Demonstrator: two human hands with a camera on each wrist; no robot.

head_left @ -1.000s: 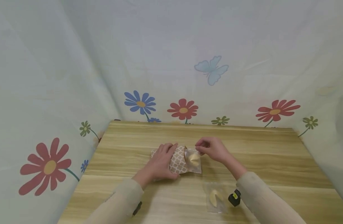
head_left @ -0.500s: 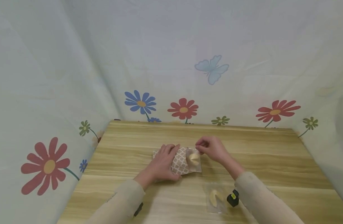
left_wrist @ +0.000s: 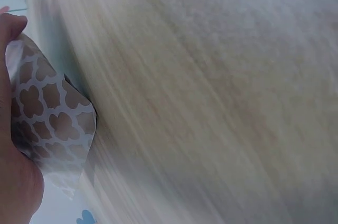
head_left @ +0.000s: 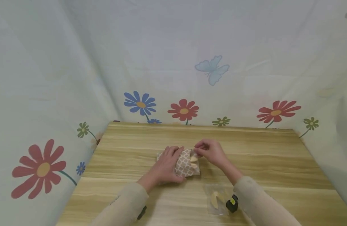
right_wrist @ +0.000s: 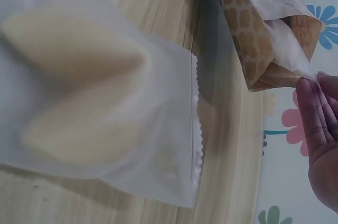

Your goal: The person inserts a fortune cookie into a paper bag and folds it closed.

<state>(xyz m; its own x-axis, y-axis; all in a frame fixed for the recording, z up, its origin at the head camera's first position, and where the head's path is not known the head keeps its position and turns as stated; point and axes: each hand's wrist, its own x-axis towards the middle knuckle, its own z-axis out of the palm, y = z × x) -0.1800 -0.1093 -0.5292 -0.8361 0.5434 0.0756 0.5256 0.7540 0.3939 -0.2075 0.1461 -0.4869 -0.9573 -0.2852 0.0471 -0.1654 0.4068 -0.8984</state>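
The left hand [head_left: 167, 165] gripped a tan-and-white lattice-patterned paper bag [head_left: 185, 164] on the pale wood-grain desk [head_left: 134, 138], fingers spread across it. At the bag's mouth, the right hand [head_left: 211, 153] narrowly pinched the corner of a translucent plastic packet with a cream folded cookie [head_left: 193, 160], partly inside the bag. Another wrapped cookie [head_left: 214, 200] lay nearer the person, beside a small black device [head_left: 232, 205] whose yellow-green label [head_left: 233, 200] was too small to read.
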